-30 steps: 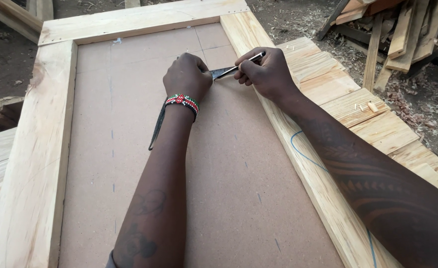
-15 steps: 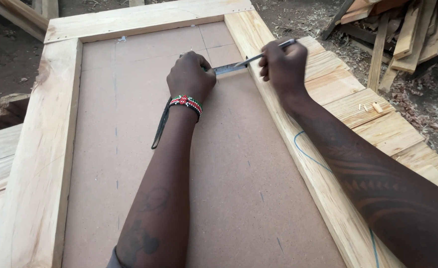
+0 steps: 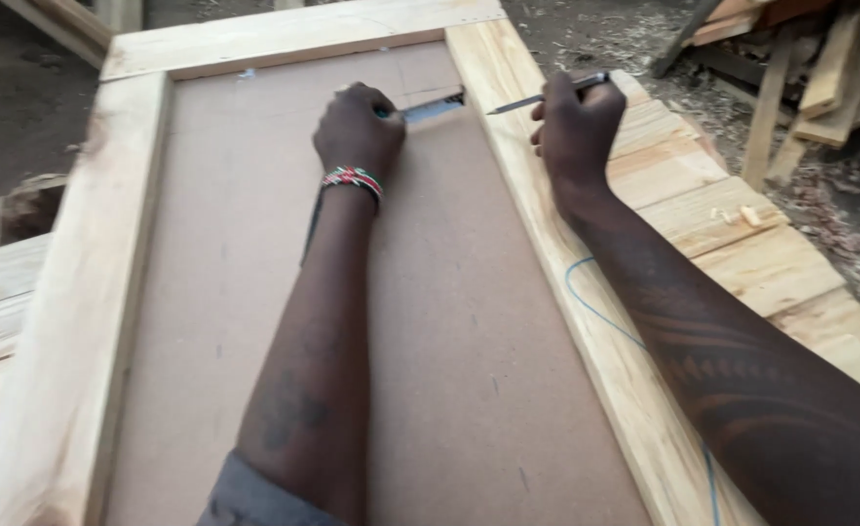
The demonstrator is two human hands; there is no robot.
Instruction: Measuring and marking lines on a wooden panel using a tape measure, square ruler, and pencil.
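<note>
**Hands at work on a framed board**

Both our hands rest near the top of a large brown hardboard panel [image 3: 449, 321], which lies flat inside a pale wooden frame [image 3: 79, 321]. We see the frame resting on a run of rough planks [image 3: 742, 234] that stretch off to the right, with loose offcuts of timber [image 3: 820, 88] piled on the dirt beyond.

Our left hand [image 3: 357, 131], a beaded wristband [image 3: 352, 179] of red, green and white at its wrist, is curled shut on a flat metal blade [image 3: 432, 107], pressing it down on the panel so that its far end reaches the frame's right rail. Our right hand [image 3: 578, 131] sits on that rail, just beside the blade's tip, fingers closed around a slim pencil [image 3: 547, 95] whose point aims left toward the blade without touching it. A thin blue line [image 3: 595, 310] curls across the rail under our right forearm.
</note>
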